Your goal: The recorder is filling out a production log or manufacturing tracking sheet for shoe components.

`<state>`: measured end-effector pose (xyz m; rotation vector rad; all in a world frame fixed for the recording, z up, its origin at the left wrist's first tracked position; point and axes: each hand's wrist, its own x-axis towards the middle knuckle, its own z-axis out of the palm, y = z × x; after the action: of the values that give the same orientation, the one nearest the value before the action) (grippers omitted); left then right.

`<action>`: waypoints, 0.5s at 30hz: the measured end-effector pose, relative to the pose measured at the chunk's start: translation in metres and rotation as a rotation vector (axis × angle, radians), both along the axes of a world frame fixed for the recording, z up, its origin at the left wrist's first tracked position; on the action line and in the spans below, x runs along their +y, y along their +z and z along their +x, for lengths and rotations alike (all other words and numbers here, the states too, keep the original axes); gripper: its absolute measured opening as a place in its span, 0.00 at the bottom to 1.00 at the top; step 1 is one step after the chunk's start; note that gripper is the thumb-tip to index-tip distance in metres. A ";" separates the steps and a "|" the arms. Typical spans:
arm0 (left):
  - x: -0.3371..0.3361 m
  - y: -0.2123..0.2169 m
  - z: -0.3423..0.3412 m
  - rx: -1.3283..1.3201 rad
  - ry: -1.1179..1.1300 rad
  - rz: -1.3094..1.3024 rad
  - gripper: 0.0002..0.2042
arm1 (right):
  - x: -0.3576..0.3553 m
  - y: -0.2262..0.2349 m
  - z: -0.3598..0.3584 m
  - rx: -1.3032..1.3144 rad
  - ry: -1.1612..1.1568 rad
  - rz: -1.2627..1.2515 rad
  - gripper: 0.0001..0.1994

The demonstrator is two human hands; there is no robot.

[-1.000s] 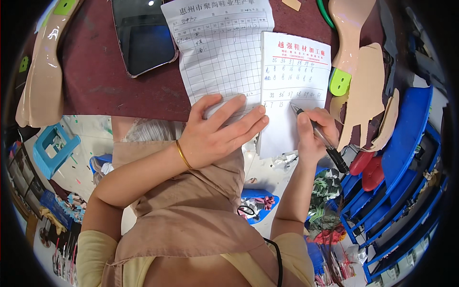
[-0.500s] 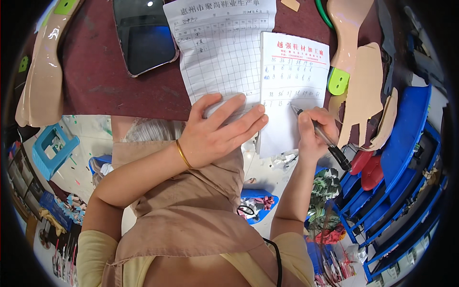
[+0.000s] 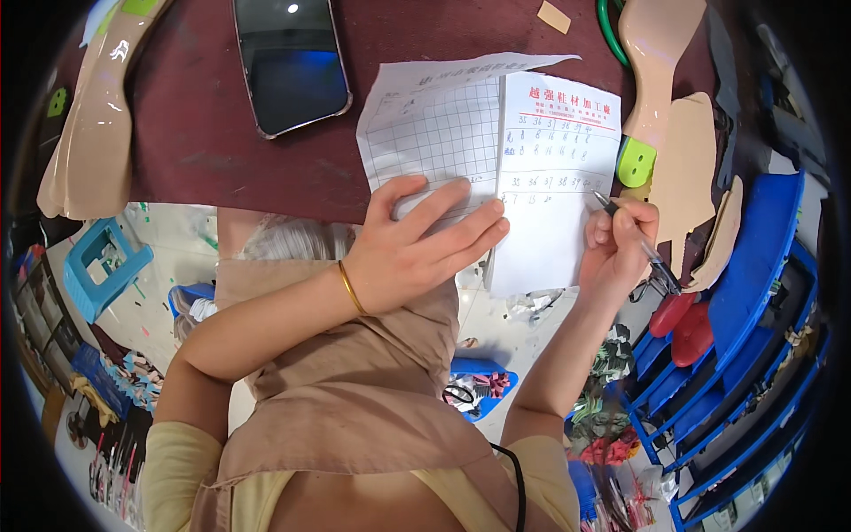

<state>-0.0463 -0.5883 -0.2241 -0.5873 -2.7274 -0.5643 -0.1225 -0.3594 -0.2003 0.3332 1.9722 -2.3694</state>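
The right hand (image 3: 620,244) has moved the pen (image 3: 634,238) tip rightward along the printed slip's (image 3: 554,177) handwritten row.

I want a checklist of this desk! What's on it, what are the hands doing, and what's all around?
Surface: dark red tabletop, partly covered by papers.
Job's things: white form with red heading, pen tip on it; grid sheet beside it, its right edge tucked under the form.
Clutter: dark phone lying flat; beige shoe-shaped pieces at left and right edges; green tag.
Grippers: left hand pressing flat on the papers, gold bangle on the wrist; right hand holding a pen.
Cables: thin black cord at the chest.
Surroundings: blue plastic stool on a littered floor; stacked blue trays at right.
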 end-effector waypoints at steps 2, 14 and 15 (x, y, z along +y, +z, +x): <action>-0.003 0.010 -0.003 -0.108 -0.044 0.045 0.21 | 0.006 -0.001 -0.002 0.033 0.109 -0.083 0.07; -0.015 0.029 -0.043 -0.369 0.164 0.223 0.35 | 0.000 0.001 0.000 0.116 0.236 0.154 0.10; -0.014 0.030 -0.043 -0.350 0.166 0.192 0.34 | 0.001 0.000 0.000 0.139 0.269 0.215 0.10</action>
<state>-0.0892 -0.6023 -0.1941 -0.2279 -2.9548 -0.9491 -0.1225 -0.3589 -0.2001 -0.0897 2.1783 -2.0722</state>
